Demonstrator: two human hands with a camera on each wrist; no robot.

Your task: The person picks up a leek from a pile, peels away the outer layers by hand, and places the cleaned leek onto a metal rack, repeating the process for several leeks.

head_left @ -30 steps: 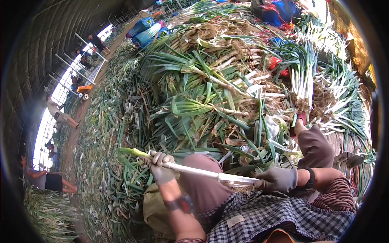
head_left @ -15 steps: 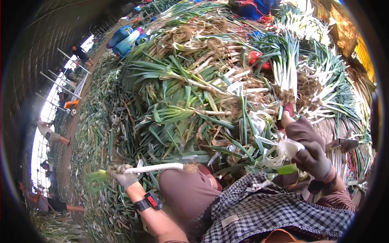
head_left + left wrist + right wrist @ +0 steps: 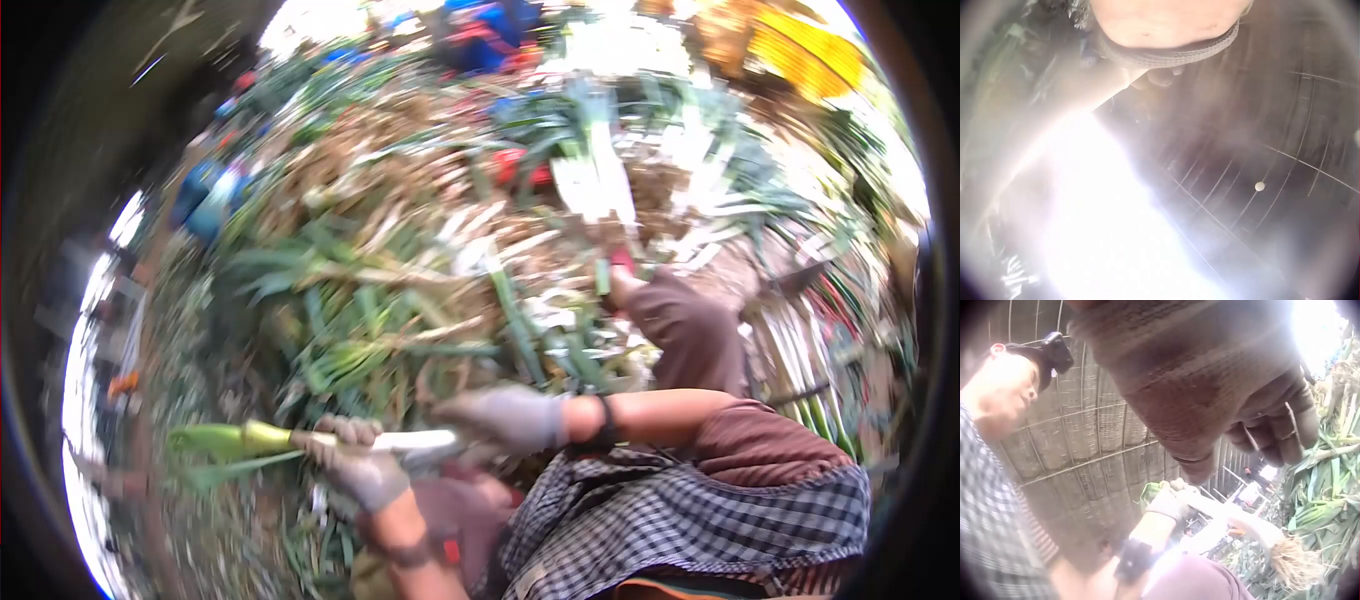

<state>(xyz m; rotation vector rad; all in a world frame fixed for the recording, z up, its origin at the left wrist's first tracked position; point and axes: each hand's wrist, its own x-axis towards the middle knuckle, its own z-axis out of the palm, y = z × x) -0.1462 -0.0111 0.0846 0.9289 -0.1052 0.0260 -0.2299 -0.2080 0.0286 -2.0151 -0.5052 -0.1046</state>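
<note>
Hands: left hand [image 3: 360,470] grips leek [image 3: 415,440]; right hand [image 3: 515,418] loosely bent.
Surface: heaped leeks [image 3: 365,325].
Room: ribbed covering [image 3: 1085,447].
Axis: crosswise, leaves [image 3: 215,440] left, roots [image 3: 1297,562] right.

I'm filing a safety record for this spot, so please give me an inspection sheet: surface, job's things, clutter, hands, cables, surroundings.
Surface: covered by a heap of leeks; what lies beneath is mostly hidden.
Job's things: one leek, green top and roots attached.
Clutter: a blue bundle and something red, both blurred.
Left hand: gloved, grips the leek's shaft.
Right hand: gloved, near the leek; no grip on it seen.
Cables: nothing seen.
Surroundings: ribbed covering overhead, yellow material at the far right; the left wrist view is washed out by glare.
</note>
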